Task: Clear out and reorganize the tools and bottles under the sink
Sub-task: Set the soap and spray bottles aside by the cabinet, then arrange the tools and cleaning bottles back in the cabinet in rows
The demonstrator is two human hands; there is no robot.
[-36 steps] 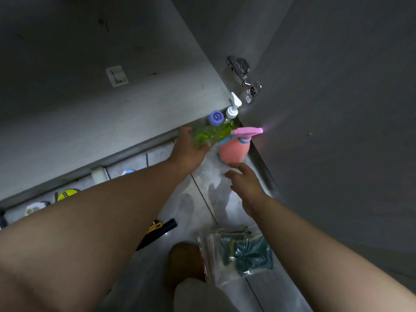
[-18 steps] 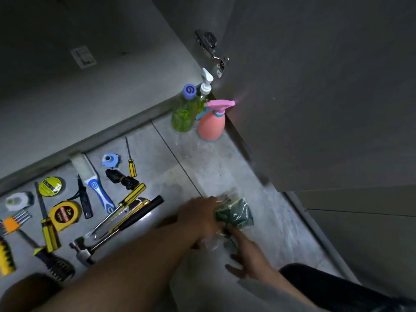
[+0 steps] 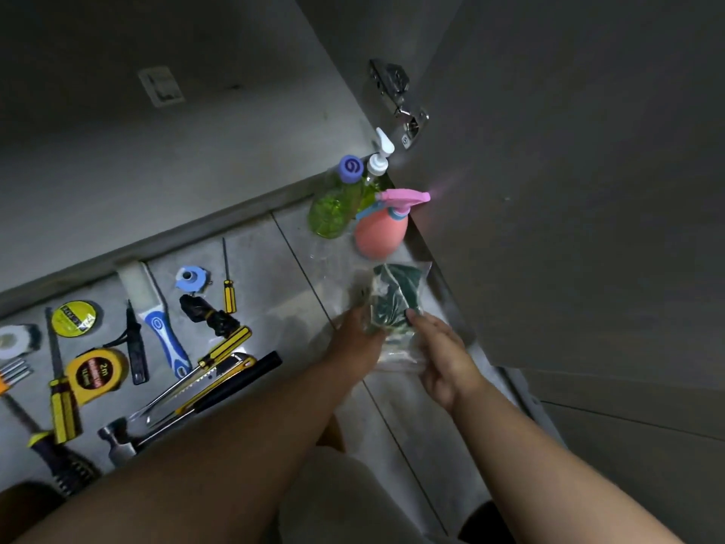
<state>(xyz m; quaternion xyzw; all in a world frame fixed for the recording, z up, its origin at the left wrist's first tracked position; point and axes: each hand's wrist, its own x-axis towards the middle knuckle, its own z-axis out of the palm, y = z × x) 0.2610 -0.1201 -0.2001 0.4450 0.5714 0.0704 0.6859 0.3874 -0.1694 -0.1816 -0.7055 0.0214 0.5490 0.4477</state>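
The left hand and right hand are both gripping a clear bag that is holding dark green pieces. Just beyond it, a pink spray bottle and a green bottle are standing beside the cabinet door. Tools are lying on the floor at left.

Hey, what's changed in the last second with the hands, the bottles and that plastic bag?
The left hand let go of the green bottle; then it and the right hand gripped the plastic bag and moved it toward the pink spray bottle. Both bottles and the tools stayed put.
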